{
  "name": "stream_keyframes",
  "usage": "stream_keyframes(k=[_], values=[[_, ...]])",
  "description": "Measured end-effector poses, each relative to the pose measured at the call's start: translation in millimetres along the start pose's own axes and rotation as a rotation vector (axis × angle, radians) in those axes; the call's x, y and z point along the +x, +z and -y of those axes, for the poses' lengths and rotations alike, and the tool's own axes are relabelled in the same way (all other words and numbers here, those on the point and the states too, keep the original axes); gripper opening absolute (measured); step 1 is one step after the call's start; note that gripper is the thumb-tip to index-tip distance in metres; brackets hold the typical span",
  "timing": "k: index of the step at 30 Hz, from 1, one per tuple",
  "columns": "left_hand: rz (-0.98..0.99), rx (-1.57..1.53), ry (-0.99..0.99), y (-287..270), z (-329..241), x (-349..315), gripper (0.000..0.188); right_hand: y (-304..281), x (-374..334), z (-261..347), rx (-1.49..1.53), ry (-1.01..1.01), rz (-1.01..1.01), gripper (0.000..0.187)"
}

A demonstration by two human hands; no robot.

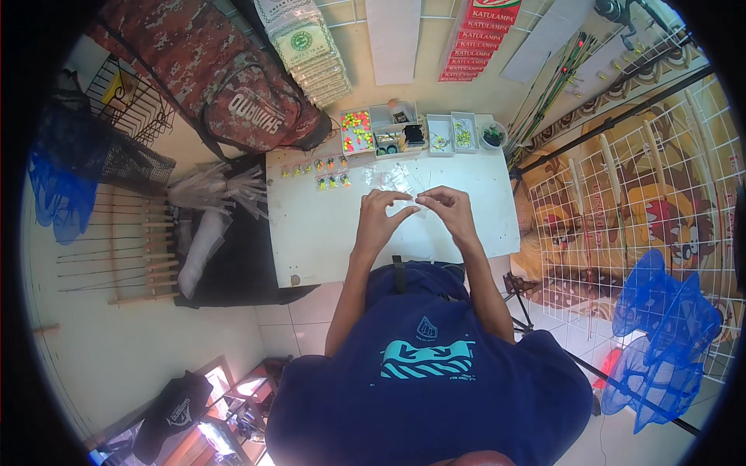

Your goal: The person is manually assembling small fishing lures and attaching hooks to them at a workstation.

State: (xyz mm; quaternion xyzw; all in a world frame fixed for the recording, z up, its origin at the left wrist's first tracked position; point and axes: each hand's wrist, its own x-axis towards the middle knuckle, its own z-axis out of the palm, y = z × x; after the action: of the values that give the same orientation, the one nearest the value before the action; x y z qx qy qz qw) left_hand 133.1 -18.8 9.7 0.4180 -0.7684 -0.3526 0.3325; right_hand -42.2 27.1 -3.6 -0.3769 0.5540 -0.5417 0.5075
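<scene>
Over the middle of the white table (311, 233), my left hand (379, 220) and my right hand (451, 210) meet almost fingertip to fingertip. Each has thumb and forefinger curled into a pinch around something tiny and pale, too small to make out. Fine dark line or wire (422, 180) sticks up just beyond the fingers. Small clear plastic bags (395, 175) lie flat past my left hand. To their left, several little packets (333, 182) with bright green and orange pieces form two rows.
Along the table's back stand a compartment box (386, 147), a tray of pink and yellow pieces (357, 132), two white trays (440, 146) and a round tub (493, 135). A camouflage bag (256, 116) leans at the left. Blue nets (660, 311) hang by the white grid (598, 210) at right.
</scene>
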Motion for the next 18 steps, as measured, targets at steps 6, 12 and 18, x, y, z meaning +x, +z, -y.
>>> stream_keyframes(k=[6, 12, 18], values=[[-0.03, 0.047, 0.027, -21, 0, 13, 0.034, -14, 11, 57, -0.671, -0.092, 0.229, 0.02], [0.052, 0.085, 0.297, -21, -18, 29, 0.039, -18, 22, 79, -0.742, -0.105, 0.37, 0.037], [0.202, 0.065, 0.41, -21, -14, 40, 0.029, -20, 33, 86, -0.786, -0.112, 0.472, 0.038]])
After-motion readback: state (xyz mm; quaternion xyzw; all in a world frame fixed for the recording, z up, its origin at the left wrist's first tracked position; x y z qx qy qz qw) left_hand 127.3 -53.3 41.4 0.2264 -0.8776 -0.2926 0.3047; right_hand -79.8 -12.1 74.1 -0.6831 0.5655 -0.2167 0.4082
